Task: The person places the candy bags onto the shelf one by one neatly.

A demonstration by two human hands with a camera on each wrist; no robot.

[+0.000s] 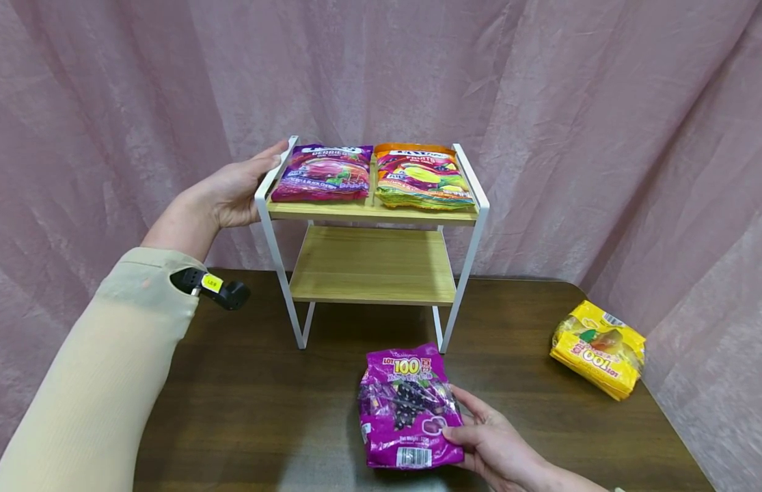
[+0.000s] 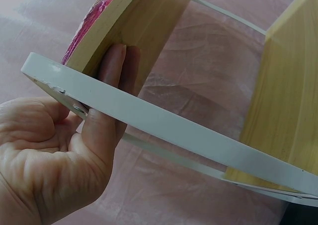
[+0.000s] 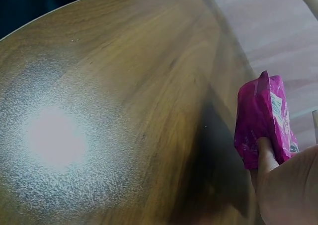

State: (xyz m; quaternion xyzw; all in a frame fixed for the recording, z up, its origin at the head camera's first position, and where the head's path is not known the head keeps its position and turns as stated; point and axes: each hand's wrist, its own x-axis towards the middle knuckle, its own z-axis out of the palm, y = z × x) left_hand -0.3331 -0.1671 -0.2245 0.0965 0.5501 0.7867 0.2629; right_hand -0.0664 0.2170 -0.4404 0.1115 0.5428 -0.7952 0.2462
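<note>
My left hand (image 1: 239,188) grips the upper left side of a small two-tier shelf (image 1: 372,263) with a white metal frame and wooden boards. In the left wrist view its fingers (image 2: 113,66) reach past the white bar and under the top board. My right hand (image 1: 494,437) pinches the lower right edge of a purple candy bag (image 1: 405,403) with grapes printed on it, in front of the shelf. The right wrist view shows the same purple bag (image 3: 258,115) over the table. On the top board lie a purple berry candy bag (image 1: 325,174) and an orange fruit candy bag (image 1: 420,176).
A yellow candy bag (image 1: 599,350) lies on the right of the brown wooden table (image 1: 245,403). The lower board (image 1: 371,266) of the shelf sits beneath the top one. A pink curtain (image 1: 381,68) hangs close behind the shelf and along the right side.
</note>
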